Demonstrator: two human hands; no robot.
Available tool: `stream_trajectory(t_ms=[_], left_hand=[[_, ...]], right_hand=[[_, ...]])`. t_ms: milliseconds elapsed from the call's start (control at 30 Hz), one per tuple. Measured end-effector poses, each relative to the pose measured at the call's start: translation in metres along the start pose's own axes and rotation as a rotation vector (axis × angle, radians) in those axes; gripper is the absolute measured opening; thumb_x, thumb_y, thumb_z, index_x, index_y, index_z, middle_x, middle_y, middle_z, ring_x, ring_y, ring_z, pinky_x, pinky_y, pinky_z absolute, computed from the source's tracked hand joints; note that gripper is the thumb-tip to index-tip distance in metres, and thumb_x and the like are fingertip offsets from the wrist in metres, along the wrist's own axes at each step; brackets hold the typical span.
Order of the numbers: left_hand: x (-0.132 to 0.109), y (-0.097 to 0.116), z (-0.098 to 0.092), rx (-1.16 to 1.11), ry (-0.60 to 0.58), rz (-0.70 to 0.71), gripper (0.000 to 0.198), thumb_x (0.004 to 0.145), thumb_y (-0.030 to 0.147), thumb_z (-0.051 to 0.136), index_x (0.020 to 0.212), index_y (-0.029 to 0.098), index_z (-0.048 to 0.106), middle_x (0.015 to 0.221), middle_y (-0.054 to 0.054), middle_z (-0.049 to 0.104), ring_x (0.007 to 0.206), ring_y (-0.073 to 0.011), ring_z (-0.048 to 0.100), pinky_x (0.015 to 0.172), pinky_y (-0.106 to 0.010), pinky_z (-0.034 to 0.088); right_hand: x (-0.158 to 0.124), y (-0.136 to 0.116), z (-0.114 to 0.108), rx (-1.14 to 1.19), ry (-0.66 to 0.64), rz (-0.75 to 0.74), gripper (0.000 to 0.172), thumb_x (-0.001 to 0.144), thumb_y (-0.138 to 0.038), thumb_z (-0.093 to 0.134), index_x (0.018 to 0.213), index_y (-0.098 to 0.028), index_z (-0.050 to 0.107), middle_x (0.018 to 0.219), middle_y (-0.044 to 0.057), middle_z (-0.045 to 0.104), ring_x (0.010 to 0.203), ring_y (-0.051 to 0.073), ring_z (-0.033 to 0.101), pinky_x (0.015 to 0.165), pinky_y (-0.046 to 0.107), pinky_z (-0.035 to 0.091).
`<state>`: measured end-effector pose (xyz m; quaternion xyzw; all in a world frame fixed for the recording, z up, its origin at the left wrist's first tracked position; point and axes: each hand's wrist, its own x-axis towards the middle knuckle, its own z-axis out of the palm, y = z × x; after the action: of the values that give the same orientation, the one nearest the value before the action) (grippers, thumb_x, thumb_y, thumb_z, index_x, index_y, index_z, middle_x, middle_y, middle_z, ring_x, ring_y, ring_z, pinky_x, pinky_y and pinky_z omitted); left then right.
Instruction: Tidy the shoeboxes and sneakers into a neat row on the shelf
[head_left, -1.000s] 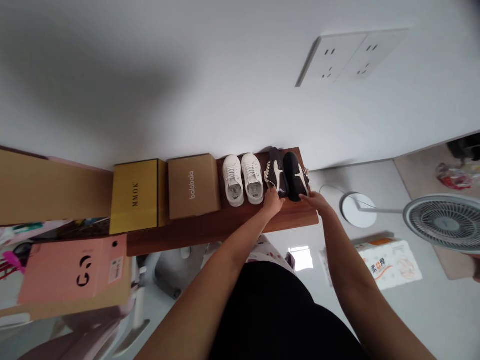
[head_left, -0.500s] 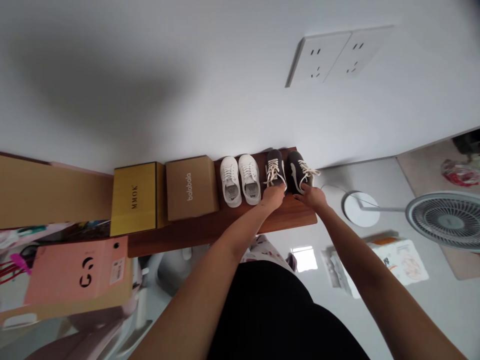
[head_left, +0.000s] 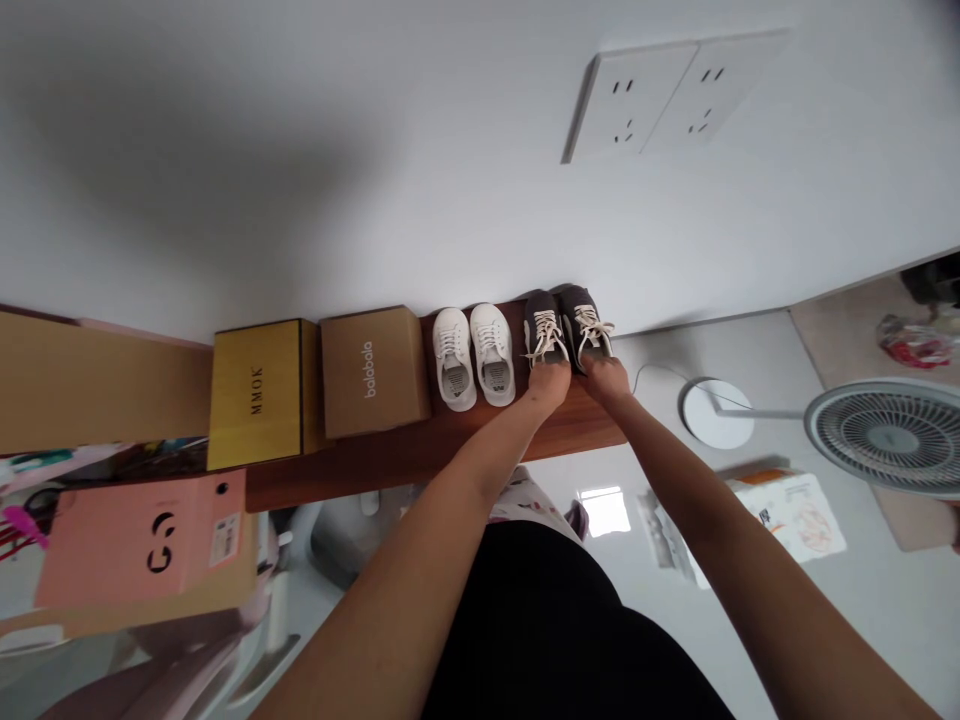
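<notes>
Two dark sneakers with cream laces stand side by side at the right end of a brown wooden shelf (head_left: 360,462), toes toward the wall. My left hand (head_left: 550,384) grips the heel of the left dark sneaker (head_left: 543,320). On the right dark sneaker (head_left: 580,312), my right hand (head_left: 606,380) is closed at the heel opening. Fingertips of both hands are partly hidden inside the shoes. Just left of them sits a pair of white sneakers, the nearer one (head_left: 491,345) beside the other (head_left: 452,350), both apart from my hands.
A brown shoebox (head_left: 371,370) and a yellow box (head_left: 259,395) stand left of the white sneakers. Further left lies a pink box (head_left: 142,540). A grey fan (head_left: 889,438) with a white base (head_left: 716,412) is on the right. Wall sockets (head_left: 667,95) are above.
The right dark sneaker has moved left, close against the other one, and both now point more squarely at the wall. My hands have come nearer each other. The view has shifted slightly.
</notes>
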<state>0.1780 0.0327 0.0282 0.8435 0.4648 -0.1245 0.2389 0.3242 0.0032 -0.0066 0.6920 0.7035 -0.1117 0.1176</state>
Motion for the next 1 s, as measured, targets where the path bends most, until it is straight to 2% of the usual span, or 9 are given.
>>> stream_trajectory(t_ms=[233,433,567,700,800,867,933,1000], left_hand=[[0.007,0.0,0.008,-0.002,-0.002,-0.03,0.034,0.097,0.005,0.041,0.117,0.003,0.068,0.101,-0.022,0.074,0.107,-0.0288,0.071,0.1,-0.042,0.052],[0.009,-0.003,0.009,0.0,-0.011,-0.038,0.033,0.098,0.006,0.041,0.12,0.005,0.067,0.105,-0.022,0.073,0.109,-0.0278,0.071,0.098,-0.041,0.052],[0.002,-0.006,0.003,0.006,0.01,-0.025,0.03,0.097,0.01,0.051,0.124,0.006,0.063,0.11,-0.021,0.072,0.114,-0.026,0.068,0.099,-0.037,0.051],[-0.014,-0.012,-0.015,-0.015,0.091,-0.034,0.031,0.099,0.01,0.044,0.126,0.007,0.059,0.111,-0.02,0.071,0.115,-0.0266,0.068,0.098,-0.038,0.051],[-0.038,-0.022,-0.033,-0.077,0.18,-0.017,0.034,0.101,0.013,0.041,0.131,0.01,0.055,0.114,-0.018,0.071,0.115,-0.0251,0.067,0.098,-0.037,0.05],[-0.067,-0.036,-0.041,-0.166,0.249,0.006,0.035,0.102,0.016,0.04,0.135,0.015,0.053,0.119,-0.015,0.071,0.114,-0.0232,0.067,0.099,-0.036,0.049],[-0.106,-0.057,-0.038,-0.3,0.292,0.008,0.034,0.103,0.02,0.04,0.132,0.019,0.057,0.12,-0.011,0.071,0.112,-0.0209,0.067,0.098,-0.033,0.048],[-0.153,-0.085,-0.023,-0.461,0.262,-0.066,0.029,0.103,0.027,0.041,0.118,0.021,0.066,0.109,-0.007,0.074,0.104,-0.0198,0.069,0.093,-0.03,0.049]], right_hand=[[0.004,-0.001,0.009,-0.022,-0.025,-0.016,0.025,0.095,-0.026,0.053,0.111,-0.01,0.063,0.096,0.022,0.072,0.092,0.029,0.066,0.085,0.038,0.043],[0.005,-0.005,0.009,-0.01,-0.053,0.017,0.028,0.093,-0.031,0.059,0.112,-0.011,0.064,0.099,0.021,0.072,0.097,0.03,0.064,0.089,0.038,0.041],[-0.002,-0.013,0.001,0.006,0.044,0.081,0.032,0.087,-0.03,0.065,0.114,-0.012,0.063,0.109,0.022,0.07,0.106,0.034,0.059,0.095,0.043,0.037],[-0.015,-0.029,-0.018,0.066,0.174,0.15,0.034,0.086,-0.027,0.063,0.117,-0.012,0.063,0.115,0.023,0.068,0.108,0.035,0.056,0.097,0.046,0.035],[-0.023,-0.05,-0.04,0.183,0.256,0.16,0.033,0.09,-0.028,0.058,0.118,-0.014,0.063,0.117,0.022,0.067,0.109,0.036,0.055,0.096,0.047,0.037],[-0.03,-0.072,-0.053,0.332,0.304,0.113,0.032,0.092,-0.03,0.054,0.118,-0.014,0.063,0.116,0.021,0.068,0.109,0.034,0.057,0.095,0.045,0.04],[-0.042,-0.101,-0.06,0.547,0.307,0.041,0.032,0.094,-0.033,0.052,0.117,-0.015,0.064,0.113,0.018,0.07,0.104,0.03,0.061,0.092,0.041,0.045],[-0.061,-0.139,-0.056,0.786,0.234,-0.008,0.032,0.094,-0.037,0.052,0.115,-0.017,0.065,0.108,0.013,0.072,0.095,0.025,0.065,0.087,0.036,0.049]])
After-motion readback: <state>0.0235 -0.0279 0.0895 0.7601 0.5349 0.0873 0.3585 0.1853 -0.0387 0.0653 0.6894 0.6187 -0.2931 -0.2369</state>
